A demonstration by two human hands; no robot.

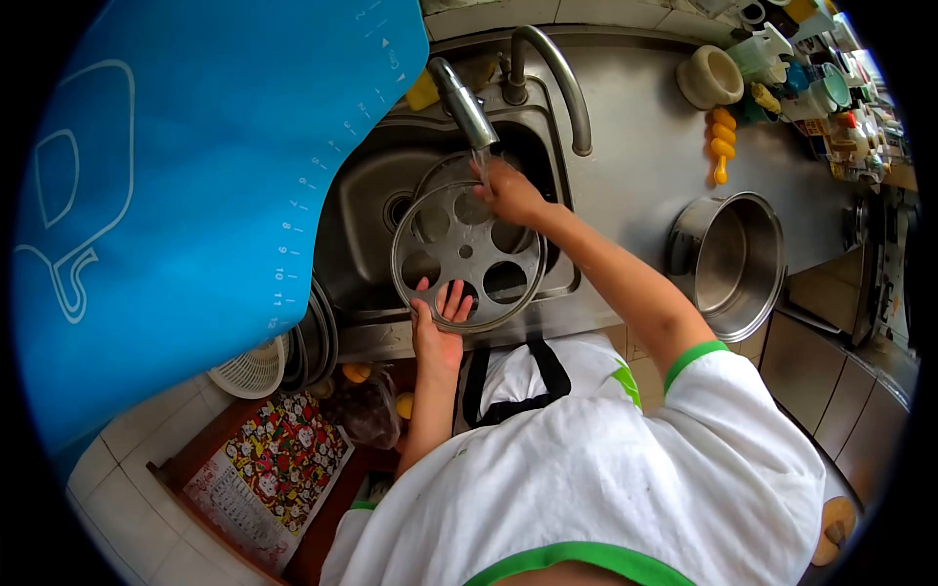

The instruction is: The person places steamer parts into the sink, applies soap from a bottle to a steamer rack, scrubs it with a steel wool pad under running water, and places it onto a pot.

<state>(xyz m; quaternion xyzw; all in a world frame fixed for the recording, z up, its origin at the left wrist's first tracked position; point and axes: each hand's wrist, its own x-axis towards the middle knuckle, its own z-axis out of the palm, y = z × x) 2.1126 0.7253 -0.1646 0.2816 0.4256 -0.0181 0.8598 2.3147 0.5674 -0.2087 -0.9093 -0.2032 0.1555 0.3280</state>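
Observation:
A round metal steamer rack [465, 251] with several large holes is tilted over the sink under running water. My left hand [440, 327] supports its lower rim, with fingertips showing at a hole. Bent over its upper part, close to the rim, is my right hand [508, 193]; its fingers are together against the metal, and their tips are partly hidden by the water. The stream falls from the faucet head [467, 115] onto those fingers. Another round rim shows behind the rack in the sink basin [366, 186].
A steel pot [735, 264] stands on the counter at right. Behind it are an orange spiral-shaped object [722, 146], a stone mortar [710, 77] and several bottles. A large blue sheet [186, 176] covers the left. Below it are a white basket [249, 371] and stacked pans [318, 337].

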